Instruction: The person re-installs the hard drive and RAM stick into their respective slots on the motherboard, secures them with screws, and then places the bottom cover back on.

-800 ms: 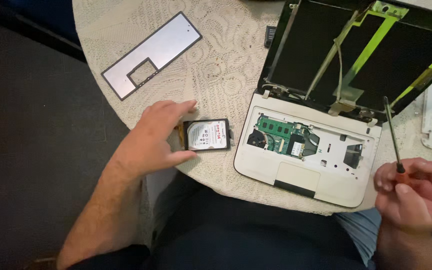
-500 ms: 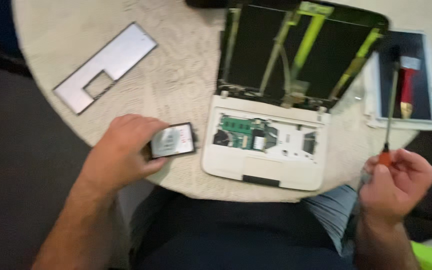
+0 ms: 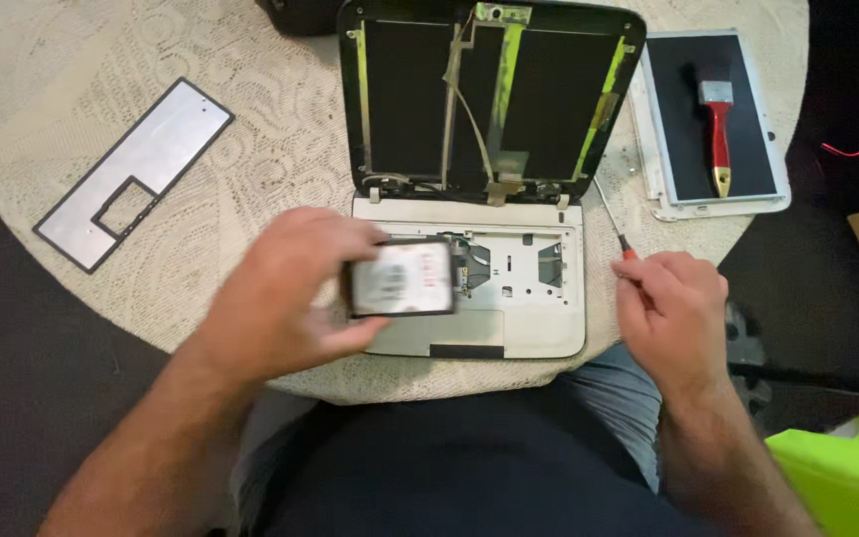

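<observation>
Your left hand (image 3: 285, 293) grips the hard drive (image 3: 402, 278) above the opened laptop (image 3: 509, 318), while your right hand (image 3: 670, 310) clasps the screwdriver (image 3: 610, 214).

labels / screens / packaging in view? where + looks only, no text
Label on the hard drive: held in the left hand over the open laptop base; rectangular, white with a red patch, blurred.
Laptop lid: upright behind the base; display panel removed, black back, yellow-green strips and cables.
Loose screen panel: right of the lid; white frame, dark face, red-handled brush on it.
</observation>
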